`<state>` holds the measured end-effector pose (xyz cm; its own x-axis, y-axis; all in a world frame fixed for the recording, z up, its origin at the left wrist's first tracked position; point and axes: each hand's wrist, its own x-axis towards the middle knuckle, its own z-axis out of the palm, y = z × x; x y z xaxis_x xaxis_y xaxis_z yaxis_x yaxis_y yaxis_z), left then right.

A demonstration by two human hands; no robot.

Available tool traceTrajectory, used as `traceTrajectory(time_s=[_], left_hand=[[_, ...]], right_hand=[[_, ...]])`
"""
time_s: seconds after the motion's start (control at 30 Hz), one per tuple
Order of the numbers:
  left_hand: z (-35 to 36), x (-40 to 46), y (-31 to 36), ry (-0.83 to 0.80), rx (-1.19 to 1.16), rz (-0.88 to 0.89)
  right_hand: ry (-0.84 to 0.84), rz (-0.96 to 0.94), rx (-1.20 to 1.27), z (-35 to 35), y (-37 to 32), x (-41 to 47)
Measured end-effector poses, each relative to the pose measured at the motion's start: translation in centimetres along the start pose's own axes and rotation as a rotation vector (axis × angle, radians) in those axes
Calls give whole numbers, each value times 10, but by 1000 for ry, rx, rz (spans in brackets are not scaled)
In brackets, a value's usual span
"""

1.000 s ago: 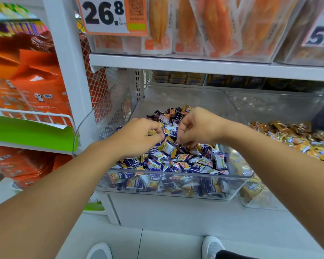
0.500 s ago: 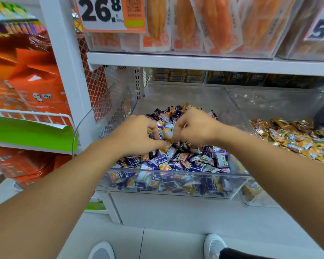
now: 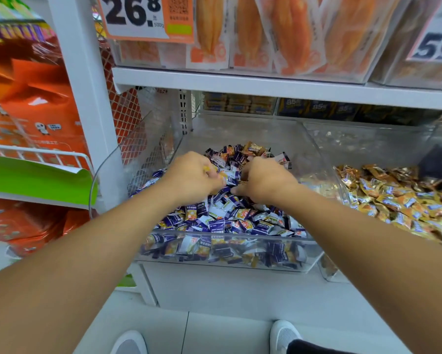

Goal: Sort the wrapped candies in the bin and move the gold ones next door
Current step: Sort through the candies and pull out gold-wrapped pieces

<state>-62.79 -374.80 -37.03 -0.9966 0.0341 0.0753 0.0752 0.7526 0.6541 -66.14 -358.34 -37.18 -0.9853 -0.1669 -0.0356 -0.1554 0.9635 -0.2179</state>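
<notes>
Gripping: your left hand (image 3: 193,176) pinches a gold-wrapped candy (image 3: 209,169); whether your right hand (image 3: 263,181) holds anything, cannot tell.
Risk: purple-wrapped candies (image 3: 222,218) snag and ride along toward the clear plastic neighbouring bin (image 3: 342,185) at 3 o'clock.

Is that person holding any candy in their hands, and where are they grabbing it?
The left hand pinches a gold-wrapped candy between its fingers; which part, I cannot tell. The right hand digs into the purple candies; its fingers are hidden, so cannot tell.

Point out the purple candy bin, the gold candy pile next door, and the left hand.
Purple candy bin (image 3: 227,254): head view, clear front wall.
Gold candy pile (image 3: 398,200): head view, middle of the heap.
Left hand (image 3: 193,175): head view, back of the hand.
</notes>
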Motion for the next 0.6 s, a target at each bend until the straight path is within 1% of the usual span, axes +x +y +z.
traceTrajectory(time_s=[0.07,0.1,0.13,0.17,0.2,0.27,0.3,0.33,0.37,0.4,0.43,0.47,0.5,0.53,0.57,0.6], left_hand=[[-9,-2,1,36,-249,-90],[-11,-5,2,20,-368,-124],[-11,-7,1,-10,-471,-148],[-11,-9,0,-41,-542,-169],[-10,-10,-2,-64,-581,-192],[-10,-9,-5,-89,-628,-240],[-11,-7,-7,-98,-651,-262],[-12,-5,-9,-103,-662,-282],[-12,-3,-10,-97,-646,-296],[-13,-2,-12,-79,-597,-298],[-13,-1,-13,-49,-528,-288],[-13,-1,-14,-16,-455,-267],[-13,-1,-16,17,-383,-238],[-13,-2,-16,51,-313,-201],[-13,-2,-17,89,-237,-156],[-13,-1,-18,131,-151,-103]], right_hand=[[22,-39,-7,2,0,5],[41,-44,13,-1,0,6],[56,-36,62,-6,0,7],[45,-4,178,-14,0,5],[3,54,382,-21,0,3],[-148,226,961,-33,-2,-6],[-198,277,1183,-38,0,-9],[-214,297,1288,-40,2,-11],[-199,297,1258,-41,4,-10],[-165,279,1097,-42,5,-10],[-133,224,824,-42,6,-11],[-128,136,476,-39,9,-10],[-154,36,155,-35,12,-10],[-190,-33,-90,-30,13,-10],[-224,-65,-246,-25,13,-11],[-257,-81,-328,-21,13,-12]])
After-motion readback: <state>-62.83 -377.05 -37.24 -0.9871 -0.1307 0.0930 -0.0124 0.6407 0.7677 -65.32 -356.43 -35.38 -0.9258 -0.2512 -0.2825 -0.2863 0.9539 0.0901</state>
